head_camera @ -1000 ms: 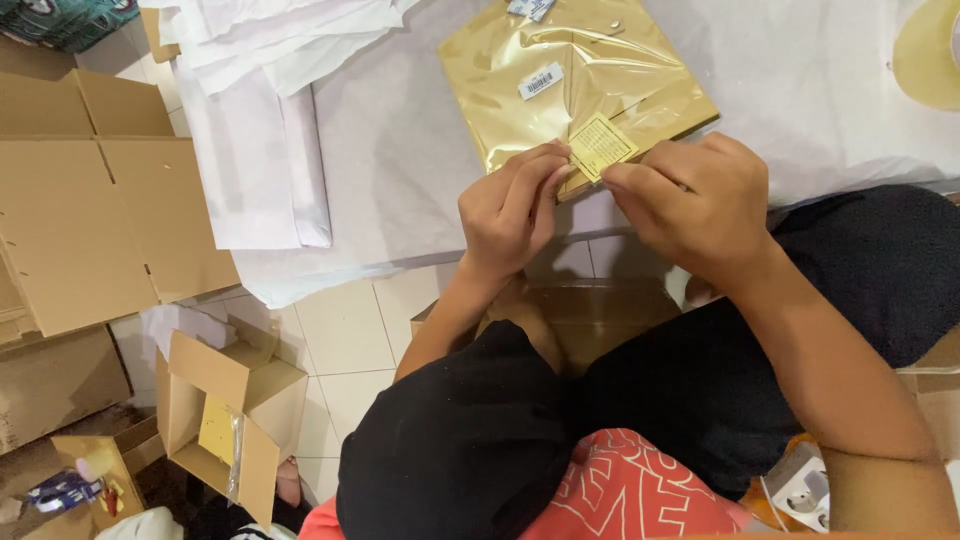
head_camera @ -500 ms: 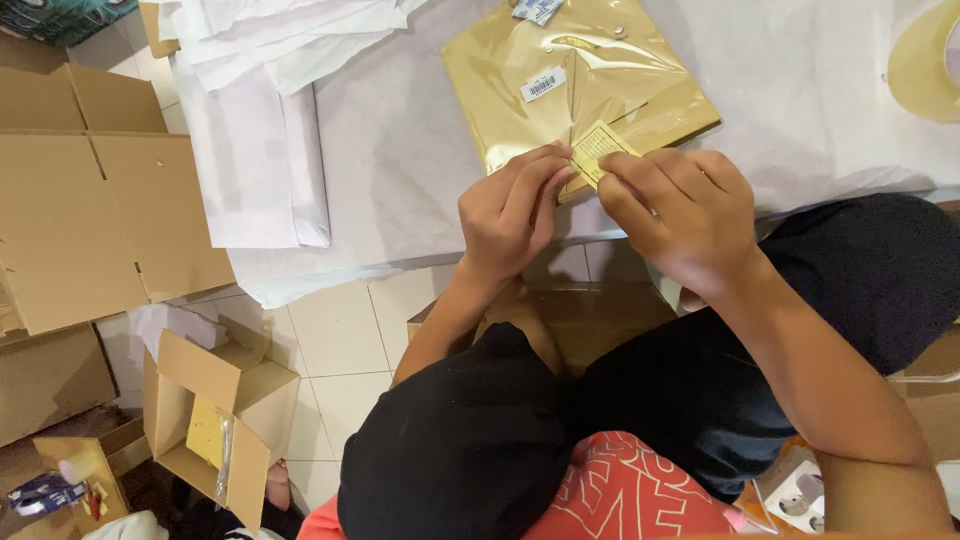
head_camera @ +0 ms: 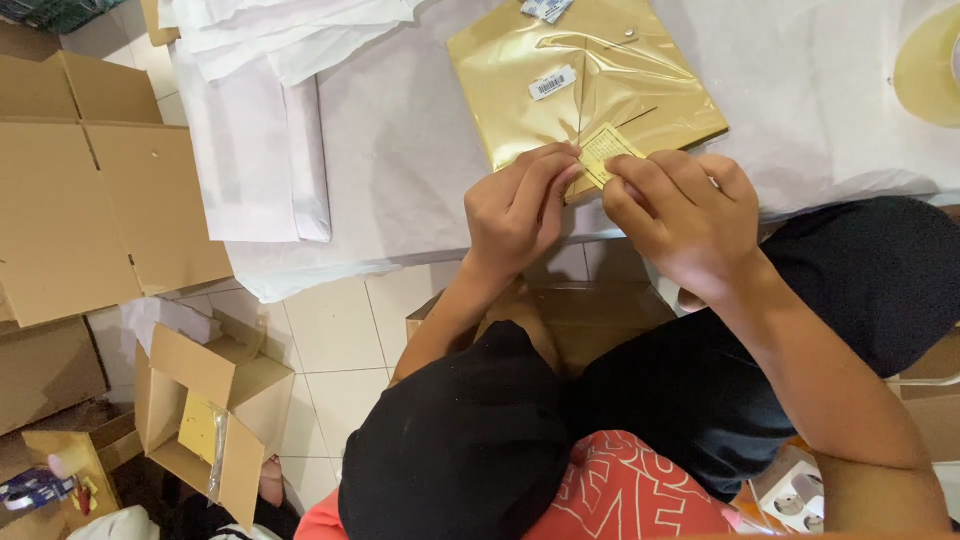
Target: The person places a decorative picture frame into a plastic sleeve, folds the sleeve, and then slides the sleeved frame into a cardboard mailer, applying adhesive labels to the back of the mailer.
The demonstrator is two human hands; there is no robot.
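Observation:
A flat gold item in a clear plastic bag [head_camera: 580, 85] lies on white wrapping sheets [head_camera: 400, 170] in front of me. A small white barcode sticker sits on its top face. My left hand [head_camera: 520, 205] and my right hand [head_camera: 685, 215] meet at the bag's near edge. Both pinch a small yellow paper tag [head_camera: 608, 150] there, fingertips touching it from either side. My knees in black cloth are below the hands.
Flattened brown cardboard [head_camera: 90, 190] lies at the left. An open small carton [head_camera: 205, 415] with a gold packet inside stands on the tiled floor. A stack of white sheets [head_camera: 260, 130] is at upper left. A tape roll [head_camera: 930, 70] rests at the right edge.
The hands and the gold bag have stayed nearly in place; the fingers have shifted slightly on the yellow tag. The view has drifted a little.

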